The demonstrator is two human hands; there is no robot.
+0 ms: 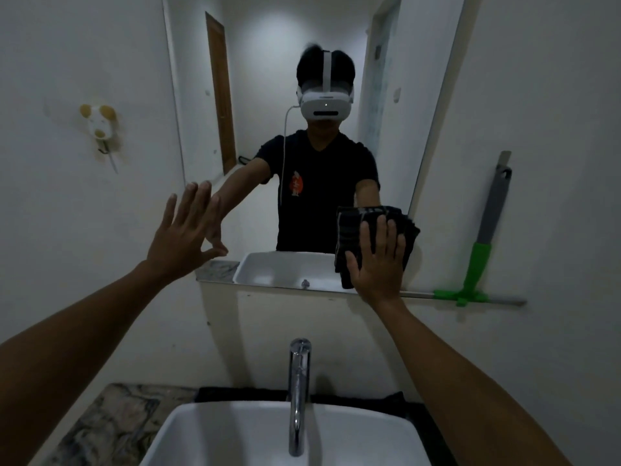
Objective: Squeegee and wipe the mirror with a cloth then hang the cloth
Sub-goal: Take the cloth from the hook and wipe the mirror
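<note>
The wall mirror (312, 62) hangs above the sink and reflects a person wearing a headset. My right hand (378, 267) presses a folded black cloth (353, 230) flat against the mirror's lower right corner, fingers spread over it. My left hand (186, 233) is open with fingers apart, its palm resting at the mirror's lower left edge and holding nothing. A squeegee (479, 260) with a grey and green handle leans on the wall to the right of the mirror, its blade lying along the ledge.
A white basin (386, 435) with a chrome tap (299, 395) sits directly below, set in a marbled counter (114, 422). An animal-shaped wall hook (100, 127) is fixed on the left wall. A narrow ledge (504, 300) runs under the mirror to the right.
</note>
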